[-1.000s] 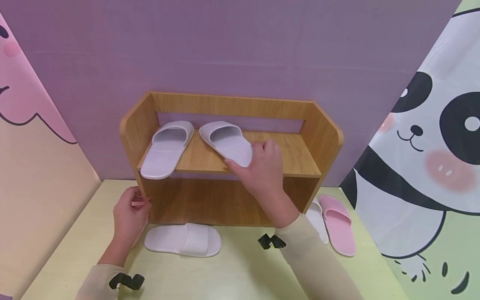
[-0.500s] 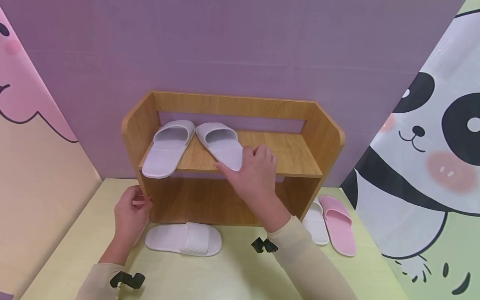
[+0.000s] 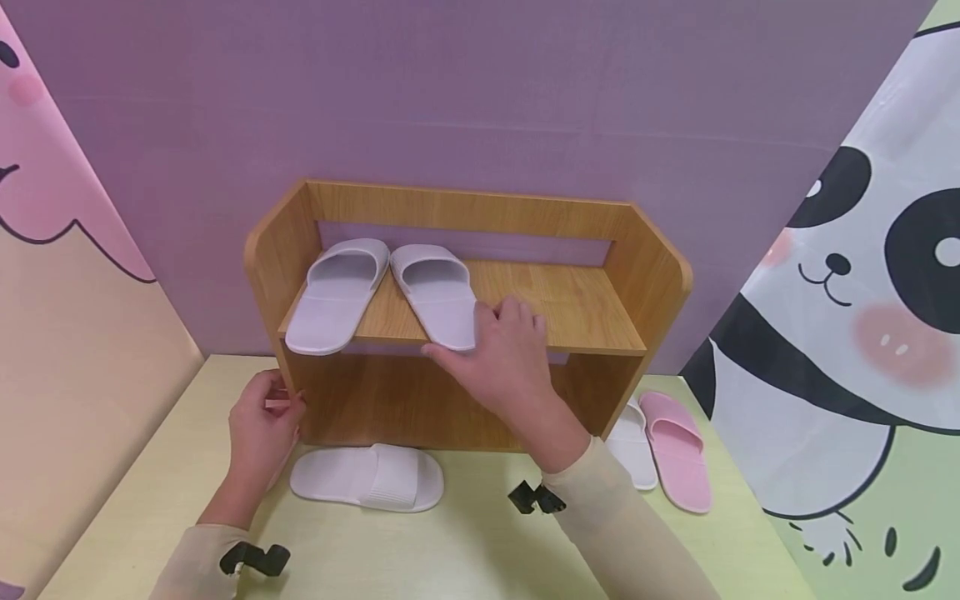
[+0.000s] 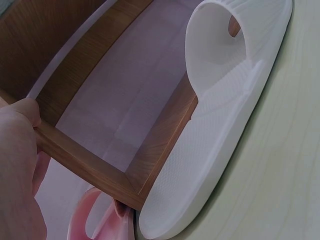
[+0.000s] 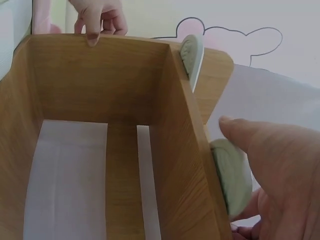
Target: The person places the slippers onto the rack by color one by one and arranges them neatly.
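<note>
A small two-tier wooden shoe rack (image 3: 570, 312) stands against the purple wall. Two white slippers sit on its upper shelf: the left one (image 3: 326, 312) rests untouched, while my right hand (image 3: 510, 358) pinches the heel of the right one (image 3: 438, 304) between thumb and fingers. Their heels jut slightly past the shelf's front edge, seen from below in the right wrist view. My left hand (image 3: 262, 433) grips the rack's left side panel, the thumb (image 4: 27, 110) over its front edge. Beside that hand, a pink slipper (image 4: 107, 220) is mostly hidden in the head view.
Another white slipper (image 3: 367, 477) lies sideways on the tabletop (image 3: 375, 558), in front of the rack. To the rack's right are a white slipper (image 3: 632, 450), partly covered by the sleeve, and a pink slipper (image 3: 677, 454). A panda picture (image 3: 847, 317) covers the right wall.
My right hand has moved the held slipper left and turned it straighter, its front now beside the other slipper's front. My left hand has stayed at the side panel.
</note>
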A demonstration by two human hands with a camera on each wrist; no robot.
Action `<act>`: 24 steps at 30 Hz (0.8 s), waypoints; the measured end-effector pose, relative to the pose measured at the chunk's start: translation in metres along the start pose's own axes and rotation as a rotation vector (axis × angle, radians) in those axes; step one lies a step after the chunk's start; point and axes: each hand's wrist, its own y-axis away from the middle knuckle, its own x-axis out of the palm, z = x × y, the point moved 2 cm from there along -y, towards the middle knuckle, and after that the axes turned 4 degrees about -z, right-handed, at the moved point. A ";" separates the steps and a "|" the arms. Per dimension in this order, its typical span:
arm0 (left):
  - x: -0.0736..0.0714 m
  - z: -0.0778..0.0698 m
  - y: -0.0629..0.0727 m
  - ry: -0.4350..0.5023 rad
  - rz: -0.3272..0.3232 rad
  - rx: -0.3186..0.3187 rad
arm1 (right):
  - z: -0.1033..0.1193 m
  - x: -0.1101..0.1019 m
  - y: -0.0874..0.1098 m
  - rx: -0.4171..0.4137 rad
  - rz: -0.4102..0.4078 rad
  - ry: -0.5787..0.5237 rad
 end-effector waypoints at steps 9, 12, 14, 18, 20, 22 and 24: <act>0.000 -0.001 0.001 -0.006 0.013 -0.023 | 0.002 0.000 0.005 -0.098 0.004 -0.161; 0.000 0.000 0.001 -0.006 0.017 -0.030 | 0.003 0.001 0.006 -0.122 -0.007 -0.203; 0.000 0.000 0.001 -0.005 0.017 -0.031 | 0.005 0.000 0.007 -0.133 -0.015 -0.226; 0.000 0.001 0.001 0.001 0.011 -0.028 | 0.009 -0.001 0.008 -0.145 -0.037 -0.252; 0.001 0.002 0.001 0.003 0.010 -0.027 | 0.011 0.000 0.008 -0.156 -0.055 -0.257; 0.001 0.002 0.001 0.003 0.012 -0.030 | 0.012 0.000 0.009 -0.166 -0.069 -0.259; 0.001 0.001 0.001 0.002 0.016 -0.036 | 0.013 0.001 0.009 -0.175 -0.080 -0.255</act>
